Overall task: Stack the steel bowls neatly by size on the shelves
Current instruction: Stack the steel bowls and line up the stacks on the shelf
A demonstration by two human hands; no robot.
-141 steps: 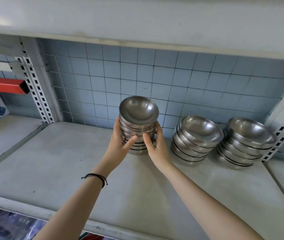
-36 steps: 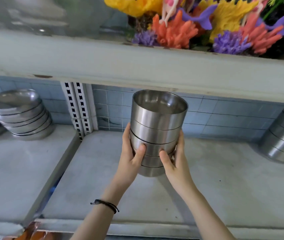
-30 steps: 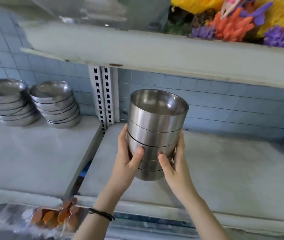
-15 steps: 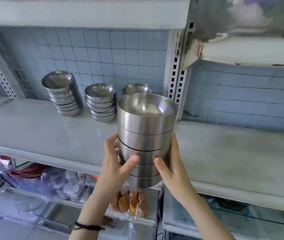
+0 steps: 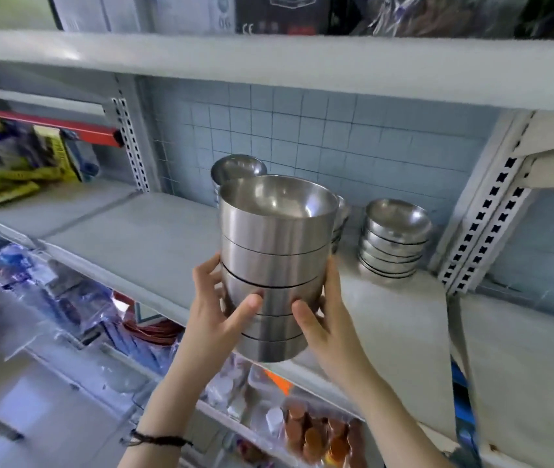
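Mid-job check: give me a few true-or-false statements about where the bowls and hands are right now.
1. The left hand and right hand both grip the held stack of bowls. True.
2. The held stack rests on the shelf. False: it is held up in front of the shelf's edge.
3. A stack of shallow bowls stands on the shelf to the right of the held stack. True.
4. The black bracelet is on the right wrist. False: it is on the left wrist.
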